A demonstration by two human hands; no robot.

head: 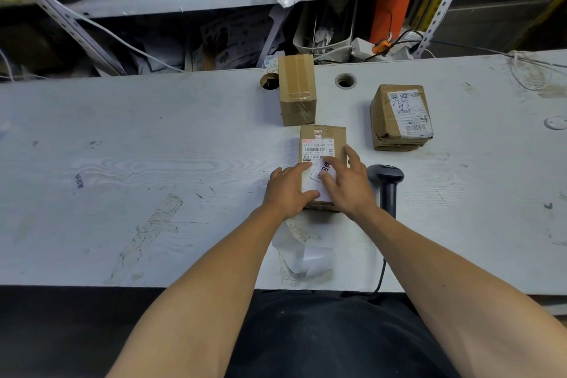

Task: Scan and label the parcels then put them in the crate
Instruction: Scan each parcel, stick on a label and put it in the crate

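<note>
Cardboard parcel (322, 144) under flat left hand (287, 190) and label-pressing right hand (346, 187), scanner (387, 184) just beside, two boxes (297, 89) beyond.

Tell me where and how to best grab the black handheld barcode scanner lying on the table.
Take the black handheld barcode scanner by its straight handle, coming down from above on its right side. It lies flat with the head pointing away, its cord trails toward the near table edge, and the right hand crowds its left.
</note>
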